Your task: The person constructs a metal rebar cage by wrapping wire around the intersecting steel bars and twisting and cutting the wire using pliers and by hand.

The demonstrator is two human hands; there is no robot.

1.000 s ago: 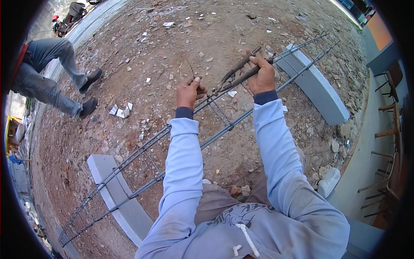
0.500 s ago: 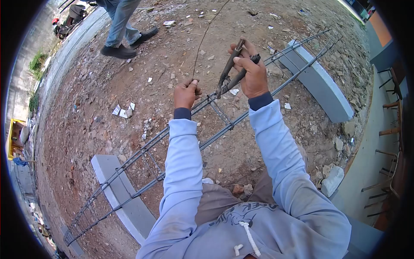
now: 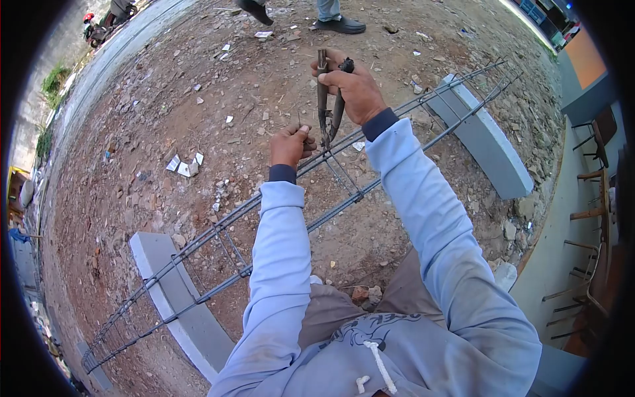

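Pincers (image 3: 322, 96) in the right hand (image 3: 354, 89) have swung more upright over the last 0.5 s, and the passer-by's black shoe (image 3: 341, 26) has moved across to the top centre. That right hand is curled round the 2 dark handles, which stand a narrow gap apart, the thumb lying across them. Below, the pincer jaws point down at the upper bars of the steel cage (image 3: 358, 196), beside a cross-tie; whether they bite on anything is too small to tell. Just to their left, the left hand (image 3: 288, 147) is closed, thumb against forefinger, pinching a thin wire (image 3: 299, 120) whose short end pokes up above the thumb. Beneath both hands the cage runs slantwise, from lower left to upper right, resting across 2 grey blocks, 1 at the lower left (image 3: 178, 304) and 1 at the upper right (image 3: 479, 142). Farther out, white fragments (image 3: 184, 167) lie on the stony ground, and brown chairs (image 3: 602, 135) stand along the right edge
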